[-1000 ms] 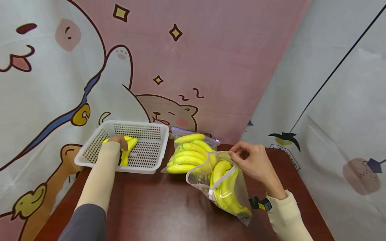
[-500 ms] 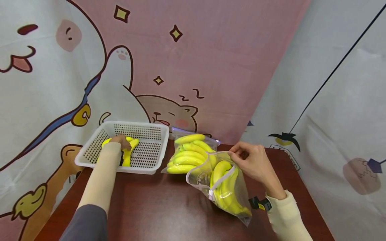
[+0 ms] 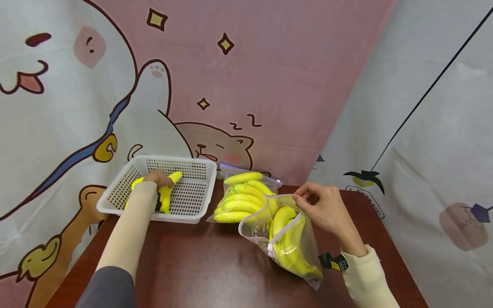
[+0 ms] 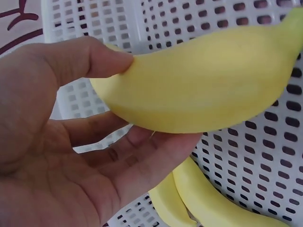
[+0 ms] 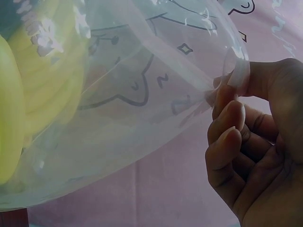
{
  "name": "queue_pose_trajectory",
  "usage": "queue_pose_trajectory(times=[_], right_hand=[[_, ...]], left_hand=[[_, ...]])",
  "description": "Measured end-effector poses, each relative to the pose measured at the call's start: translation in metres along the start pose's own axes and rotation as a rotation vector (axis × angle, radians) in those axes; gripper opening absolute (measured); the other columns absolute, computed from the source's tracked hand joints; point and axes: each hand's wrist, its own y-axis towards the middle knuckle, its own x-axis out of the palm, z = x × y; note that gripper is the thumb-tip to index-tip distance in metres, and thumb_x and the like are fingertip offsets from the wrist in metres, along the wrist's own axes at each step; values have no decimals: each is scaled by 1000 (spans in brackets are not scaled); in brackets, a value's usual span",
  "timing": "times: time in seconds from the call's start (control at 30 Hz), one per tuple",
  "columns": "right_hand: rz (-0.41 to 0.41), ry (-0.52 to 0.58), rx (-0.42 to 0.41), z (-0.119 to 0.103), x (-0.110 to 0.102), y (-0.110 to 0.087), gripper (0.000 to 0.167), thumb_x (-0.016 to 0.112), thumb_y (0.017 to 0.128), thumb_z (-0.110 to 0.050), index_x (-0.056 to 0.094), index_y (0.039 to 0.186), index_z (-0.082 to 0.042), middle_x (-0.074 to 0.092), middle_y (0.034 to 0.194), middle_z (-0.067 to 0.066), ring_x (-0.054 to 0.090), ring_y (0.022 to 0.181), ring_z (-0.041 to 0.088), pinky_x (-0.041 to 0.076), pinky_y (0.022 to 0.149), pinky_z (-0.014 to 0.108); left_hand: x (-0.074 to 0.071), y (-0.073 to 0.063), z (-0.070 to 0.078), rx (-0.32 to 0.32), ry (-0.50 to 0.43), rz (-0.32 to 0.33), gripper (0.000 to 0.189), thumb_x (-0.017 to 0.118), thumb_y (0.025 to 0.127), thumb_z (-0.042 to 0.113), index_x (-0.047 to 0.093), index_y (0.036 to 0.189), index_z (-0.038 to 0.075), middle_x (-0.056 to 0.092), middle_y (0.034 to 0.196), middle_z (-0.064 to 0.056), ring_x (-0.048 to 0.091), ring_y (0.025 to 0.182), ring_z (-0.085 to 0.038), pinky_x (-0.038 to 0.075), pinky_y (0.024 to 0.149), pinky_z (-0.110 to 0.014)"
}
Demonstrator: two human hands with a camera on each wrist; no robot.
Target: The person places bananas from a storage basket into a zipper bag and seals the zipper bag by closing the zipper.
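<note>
Inside the white perforated basket (image 3: 209, 184), my left hand (image 3: 155, 177) holds a yellow banana (image 4: 203, 80) between thumb and fingers, its green stem end pointing away. More bananas (image 4: 208, 198) lie below it on the basket floor. My right hand (image 3: 321, 209) pinches the rim of a clear zip bag (image 3: 254, 229), seen close in the right wrist view with the thumb and index finger on the edge. The bag's mouth gapes open, and several bananas (image 3: 290, 246) sit inside. Its white slider (image 3: 270, 248) hangs at the front edge.
Behind the held bag lies a second zip bag (image 3: 275, 182) with a purple strip, full of bananas (image 3: 240, 201). Everything stands on a dark red-brown table (image 3: 192, 265). A printed cloth (image 3: 289, 85) hangs behind the table and along its sides.
My left hand has shifted slightly to the right in the basket, and the banana in it has moved along and tilted. My right hand and the bag stay nearly still.
</note>
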Motion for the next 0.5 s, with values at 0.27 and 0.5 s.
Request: queue_pose_trajectory(times=[0.27,0.5], right_hand=[[6,-7,12,2,0,-2,6,77,91,-14,74,86,-16,62,65,-11,52,52,5,46,48,24],[14,4,8,3,0,0,7,77,91,-13,74,86,-18,62,65,-11,52,52,5,46,48,24]], left_hand=[[-2,-7,8,55,-82,16,58,66,92,23,50,133,-15,60,121,-31,66,99,-35,61,75,-39],[-2,-20,11,103,-210,17,59,64,96,23,48,137,-16,57,126,-33,66,105,-39,63,79,-45]])
